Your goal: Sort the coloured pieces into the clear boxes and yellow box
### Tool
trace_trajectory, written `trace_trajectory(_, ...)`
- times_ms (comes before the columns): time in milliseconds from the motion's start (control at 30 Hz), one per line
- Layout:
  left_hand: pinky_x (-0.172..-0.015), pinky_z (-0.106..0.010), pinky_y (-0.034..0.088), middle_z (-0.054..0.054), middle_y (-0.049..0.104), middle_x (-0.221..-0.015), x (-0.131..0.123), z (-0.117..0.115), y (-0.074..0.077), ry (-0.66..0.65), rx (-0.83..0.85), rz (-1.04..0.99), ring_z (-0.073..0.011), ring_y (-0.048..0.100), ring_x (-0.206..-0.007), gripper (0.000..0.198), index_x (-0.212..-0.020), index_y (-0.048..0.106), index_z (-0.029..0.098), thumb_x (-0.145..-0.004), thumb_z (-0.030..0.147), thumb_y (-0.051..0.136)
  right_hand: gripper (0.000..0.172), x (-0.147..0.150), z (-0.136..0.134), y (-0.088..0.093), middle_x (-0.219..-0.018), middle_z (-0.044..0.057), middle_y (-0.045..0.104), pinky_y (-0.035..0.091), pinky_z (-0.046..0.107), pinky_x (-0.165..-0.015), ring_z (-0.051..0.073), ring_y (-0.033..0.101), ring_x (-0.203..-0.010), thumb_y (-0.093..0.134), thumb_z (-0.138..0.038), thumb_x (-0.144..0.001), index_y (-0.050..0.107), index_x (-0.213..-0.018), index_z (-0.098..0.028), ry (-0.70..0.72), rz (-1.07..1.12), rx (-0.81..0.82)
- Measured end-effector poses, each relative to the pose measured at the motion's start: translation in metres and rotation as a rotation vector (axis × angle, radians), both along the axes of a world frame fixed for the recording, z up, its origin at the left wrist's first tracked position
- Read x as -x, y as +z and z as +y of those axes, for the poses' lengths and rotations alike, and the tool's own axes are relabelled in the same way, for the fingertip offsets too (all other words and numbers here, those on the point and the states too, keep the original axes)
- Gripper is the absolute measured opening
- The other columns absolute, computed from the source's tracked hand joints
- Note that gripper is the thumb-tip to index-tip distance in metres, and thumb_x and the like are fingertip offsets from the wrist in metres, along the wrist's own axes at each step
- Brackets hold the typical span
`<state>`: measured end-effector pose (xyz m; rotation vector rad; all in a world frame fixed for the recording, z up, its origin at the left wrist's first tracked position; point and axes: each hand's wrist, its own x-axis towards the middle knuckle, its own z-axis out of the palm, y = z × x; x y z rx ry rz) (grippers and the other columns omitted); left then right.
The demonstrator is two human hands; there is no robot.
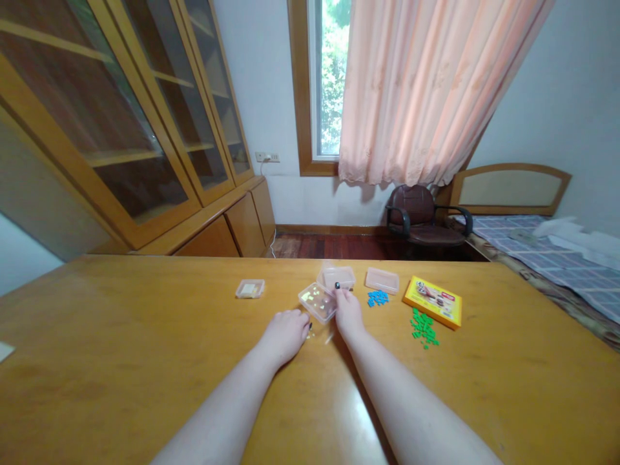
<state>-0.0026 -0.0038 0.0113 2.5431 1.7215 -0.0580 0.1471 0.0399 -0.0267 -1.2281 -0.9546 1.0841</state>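
Observation:
My right hand (pixel 349 314) grips the right edge of a clear plastic box (pixel 307 303), which is tilted a little. Small pale yellow pieces (pixel 314 295) lie inside it. My left hand (pixel 287 334) rests low on the table to the left of the box, its fingers curled together. A few tiny pale pieces (pixel 310 335) lie on the wood by its fingertips. Whatever is between those fingers is too small or hidden to make out. Behind the held box stands another clear container (pixel 345 274), partly covered by my right hand.
A small clear box (pixel 250 289) with pale contents sits to the left. On the right are blue pieces (pixel 378 298), a clear plastic tray (pixel 382 280), green pieces (pixel 424 328) and a yellow printed box (pixel 433 301). Beyond the wooden table (pixel 121 361) stands a chair (pixel 419 216).

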Motion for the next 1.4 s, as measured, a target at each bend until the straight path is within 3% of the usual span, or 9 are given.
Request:
trace_trajectory(267, -0.072, -0.032, 0.041, -0.008, 0.063, -0.087, -0.001, -0.005, 0.011, 0.036, 0.042, -0.048, -0.0223, 0.058, -0.083, 0.029, -0.083, 0.058, 0.019, -0.081, 0.041, 0.041, 0.037, -0.001, 0.000, -0.003, -0.070, 0.006, 0.064, 0.042, 0.027, -0.062, 0.019, 0.057, -0.067, 0.044, -0.049, -0.073, 0.059, -0.073, -0.015, 0.000, -0.054, -0.005)
trace_trajectory(433, -0.075, -0.032, 0.041, -0.008, 0.062, -0.088, -0.002, -0.005, 0.011, 0.047, 0.049, -0.029, -0.0212, 0.058, -0.084, 0.027, -0.085, 0.059, 0.019, -0.083, 0.035, 0.038, 0.036, 0.000, 0.001, -0.003, -0.070, 0.005, 0.064, 0.042, 0.026, -0.061, 0.018, 0.056, -0.066, 0.046, -0.049, -0.072, 0.059, -0.073, -0.015, 0.010, -0.022, -0.018)
trace_trajectory(800, -0.073, -0.033, 0.042, -0.009, 0.064, -0.085, 0.002, -0.002, 0.001, 0.041, 0.017, -0.021, -0.0213, 0.059, -0.079, 0.030, -0.082, 0.061, 0.018, -0.084, 0.028, 0.033, 0.038, 0.002, 0.003, -0.006, -0.070, 0.006, 0.065, 0.043, 0.027, -0.060, 0.019, 0.058, -0.066, 0.047, -0.051, -0.070, 0.059, -0.073, -0.015, 0.026, 0.026, -0.001)
trace_trajectory(1100, -0.072, -0.032, 0.042, -0.009, 0.064, -0.086, 0.002, -0.001, 0.003, 0.077, 0.030, -0.038, -0.0214, 0.060, -0.078, 0.026, -0.086, 0.060, 0.018, -0.082, 0.024, 0.035, 0.035, 0.002, 0.000, -0.004, -0.068, 0.005, 0.064, 0.042, 0.026, -0.061, 0.018, 0.056, -0.067, 0.050, -0.049, -0.068, 0.059, -0.071, -0.015, 0.045, 0.007, 0.004)
trace_trajectory(1400, -0.067, -0.029, 0.040, -0.008, 0.063, -0.085, 0.012, 0.008, -0.003, 0.215, -0.041, -0.060, -0.0197, 0.059, -0.077, 0.028, -0.082, 0.057, 0.019, -0.084, 0.029, 0.031, 0.037, 0.003, 0.001, -0.007, -0.074, 0.006, 0.065, 0.042, 0.027, -0.064, 0.019, 0.058, -0.071, 0.049, -0.050, -0.070, 0.061, -0.075, -0.015, 0.079, -0.019, -0.006)
